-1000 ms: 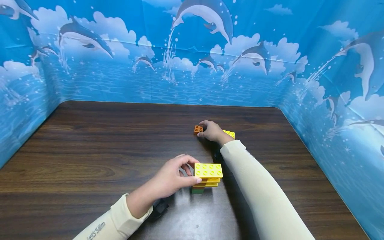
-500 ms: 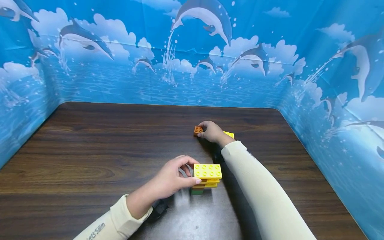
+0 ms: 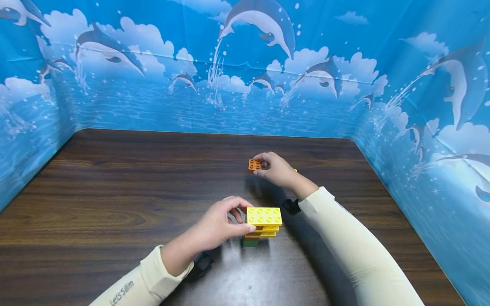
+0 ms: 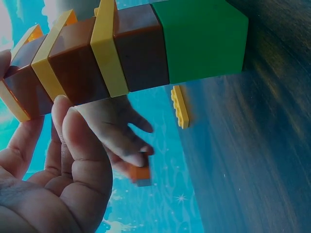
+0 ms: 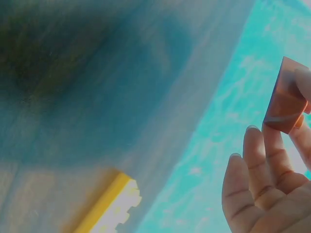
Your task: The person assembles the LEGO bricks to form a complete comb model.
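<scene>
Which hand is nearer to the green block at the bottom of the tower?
The left hand: it holds the tower near its top, above the green block. The right hand is farther, across the table, holding the orange brick.

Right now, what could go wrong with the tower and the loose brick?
The tower may tip: its yellow plates jut past the green base, and the left hand, holding it near the top, could pull it sideways. The orange brick might slip, since the right hand pinches it in mid-air.
</scene>
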Demonstrator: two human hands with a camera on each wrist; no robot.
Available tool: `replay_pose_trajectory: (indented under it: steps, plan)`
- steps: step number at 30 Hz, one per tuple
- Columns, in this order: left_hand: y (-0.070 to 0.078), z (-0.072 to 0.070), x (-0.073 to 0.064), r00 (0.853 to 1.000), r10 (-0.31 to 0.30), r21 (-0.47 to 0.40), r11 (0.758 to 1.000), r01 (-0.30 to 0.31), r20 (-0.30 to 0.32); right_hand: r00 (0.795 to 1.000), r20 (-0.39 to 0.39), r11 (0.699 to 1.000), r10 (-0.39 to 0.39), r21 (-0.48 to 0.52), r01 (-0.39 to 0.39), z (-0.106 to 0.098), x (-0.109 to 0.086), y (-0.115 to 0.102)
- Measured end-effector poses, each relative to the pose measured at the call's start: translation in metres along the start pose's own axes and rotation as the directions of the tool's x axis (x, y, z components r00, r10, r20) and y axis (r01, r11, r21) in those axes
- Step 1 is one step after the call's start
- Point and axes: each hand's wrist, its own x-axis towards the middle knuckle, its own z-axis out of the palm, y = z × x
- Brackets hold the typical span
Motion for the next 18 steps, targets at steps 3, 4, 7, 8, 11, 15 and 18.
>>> replay_pose_trajectory:
  steps: [3, 4, 7, 8, 11, 15, 18]
  plan:
    - [0.000, -0.001, 0.000, 1.000, 0.008, -0.009, 1.000, -0.008, 0.002, 0.999, -0.004, 0.999, -0.052, 0.001, 0.052, -0.006, -0.015, -0.009]
    - [0.000, -0.001, 0.000, 1.000, 0.007, -0.011, 1.000, -0.007, 0.002, 0.997, -0.006, 0.997, -0.071, 0.004, 0.071, -0.007, -0.021, -0.011]
    - [0.001, -0.001, -0.001, 1.000, 0.003, -0.012, 1.000, -0.003, 0.004, 0.993, -0.016, 0.993, -0.120, 0.013, 0.121, -0.011, -0.037, -0.018]
    - [0.000, 0.000, -0.001, 1.000, 0.004, -0.011, 1.000, -0.004, 0.003, 0.991, -0.020, 0.991, -0.134, 0.013, 0.134, -0.013, -0.042, -0.020]
    - [0.000, 0.001, -0.001, 1.000, 0.007, -0.013, 1.000, -0.007, -0.001, 0.987, -0.035, 0.987, -0.160, 0.017, 0.161, -0.015, -0.057, -0.024]
    - [0.000, 0.002, -0.002, 1.000, 0.012, -0.025, 1.000, -0.012, -0.005, 0.983, -0.045, 0.983, -0.178, 0.045, 0.180, -0.019, -0.074, -0.028]
    - [0.000, 0.002, -0.002, 1.000, 0.005, -0.023, 1.000, -0.006, -0.005, 0.979, -0.045, 0.978, -0.200, 0.058, 0.202, -0.021, -0.086, -0.030]
